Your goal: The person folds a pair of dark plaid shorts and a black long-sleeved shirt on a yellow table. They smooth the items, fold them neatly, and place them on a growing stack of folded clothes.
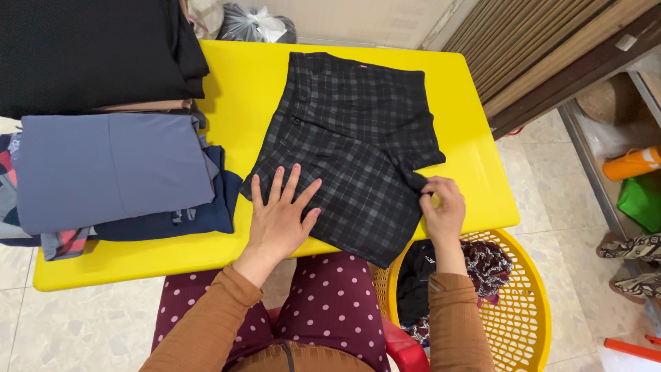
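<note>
The dark checked cloth shorts looked soft and matt. The yellow plastic table was smooth and shiny. The round yellow plastic basket had holes.

On your yellow worktop sits a stack of folded clothes; a yellow basket holds dark garments, and an orange bottle lies on the shelf

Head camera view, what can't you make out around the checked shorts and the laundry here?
- Checked shorts: part under the left hand is hidden.
- Right hand: fingertips curl round the hem, so the grip is unclear.
- Yellow basket: contents partly blocked by the right forearm.
- Folded stack: cut off by the left edge.
</note>
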